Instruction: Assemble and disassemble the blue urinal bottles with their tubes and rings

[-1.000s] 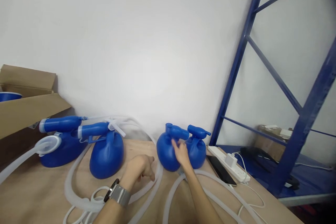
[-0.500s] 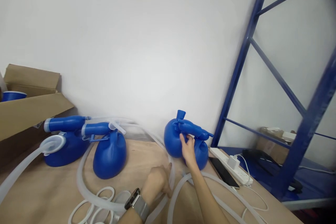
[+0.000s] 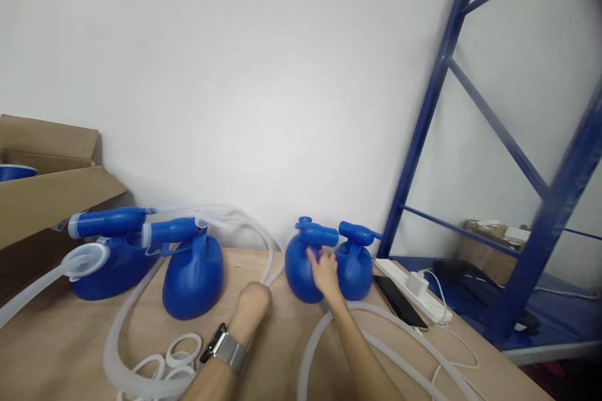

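Two blue plastic urinal bottles stand side by side near the wall: a nearer left bottle (image 3: 298, 272) and a right bottle (image 3: 356, 274). My right hand (image 3: 325, 272) is at the right side of the left bottle, below its sideways spout. Its thumb is on the body and its fingers are curled beside it, partly hidden. My left hand (image 3: 254, 302), below a wrist with a watch (image 3: 223, 348), is closed around a translucent hose (image 3: 269, 263); its fingertips are hidden. Further left are another blue bottle (image 3: 192, 282) and a bottle with a white-rimmed opening (image 3: 113, 269).
Loose white rings (image 3: 183, 351) and a curved hose (image 3: 115, 351) lie at the front left. An open cardboard box (image 3: 51, 194) is at the left. At the right are a phone (image 3: 399, 304), a power strip (image 3: 414, 294) with cables and a blue metal rack (image 3: 423, 113).
The left of the two right-hand bottles has turned and come down upright, its spout now lower and apart from the other bottle. My left hand has moved left, drawing the hose with it.
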Available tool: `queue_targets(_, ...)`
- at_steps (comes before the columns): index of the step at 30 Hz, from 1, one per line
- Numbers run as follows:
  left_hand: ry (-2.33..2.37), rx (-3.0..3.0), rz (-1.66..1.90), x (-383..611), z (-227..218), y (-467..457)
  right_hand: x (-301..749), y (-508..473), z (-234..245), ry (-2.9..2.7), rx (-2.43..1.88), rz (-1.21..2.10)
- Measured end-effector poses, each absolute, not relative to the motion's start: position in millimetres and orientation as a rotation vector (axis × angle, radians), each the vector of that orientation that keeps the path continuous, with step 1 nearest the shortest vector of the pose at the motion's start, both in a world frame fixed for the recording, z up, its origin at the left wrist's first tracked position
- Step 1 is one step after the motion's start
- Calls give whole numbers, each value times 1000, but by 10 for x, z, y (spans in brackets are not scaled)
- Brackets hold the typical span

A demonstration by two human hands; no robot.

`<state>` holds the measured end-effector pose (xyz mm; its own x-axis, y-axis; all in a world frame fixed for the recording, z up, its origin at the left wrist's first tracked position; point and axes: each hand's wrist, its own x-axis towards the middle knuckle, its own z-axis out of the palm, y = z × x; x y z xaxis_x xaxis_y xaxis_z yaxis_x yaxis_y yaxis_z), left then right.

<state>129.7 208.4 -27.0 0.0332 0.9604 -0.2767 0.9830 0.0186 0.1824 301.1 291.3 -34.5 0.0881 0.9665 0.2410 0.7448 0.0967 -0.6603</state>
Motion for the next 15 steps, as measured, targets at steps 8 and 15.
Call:
queue_targets(8, 1883, 1798, -213, 1273, 98, 1852, 3033, 2854, -239, -1837, -1754, 454)
queue_targets(15, 2032, 1887, 356, 844, 638, 1578, 3207, 2769, -4, -1975, -1732, 458)
